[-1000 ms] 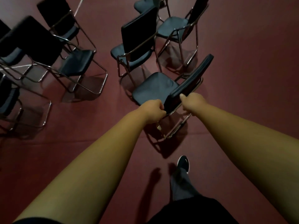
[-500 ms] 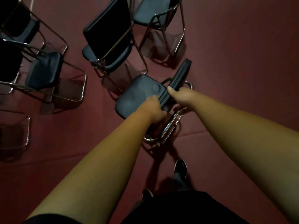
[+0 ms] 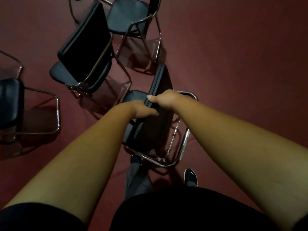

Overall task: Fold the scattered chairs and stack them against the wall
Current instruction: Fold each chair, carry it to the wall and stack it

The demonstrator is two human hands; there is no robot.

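left hand (image 3: 141, 111) and right hand (image 3: 164, 99) in tight grips on top edge of chair (image 3: 154, 132)

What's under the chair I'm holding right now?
Red floor shows through the chrome frame of the held chair, and a grey trouser leg reaches its near edge. The floor straight beneath the chair itself is covered.

floor (image 3: 233, 47): dark red | shoe (image 3: 190, 176): black, on floor | trouser leg (image 3: 135, 177): grey
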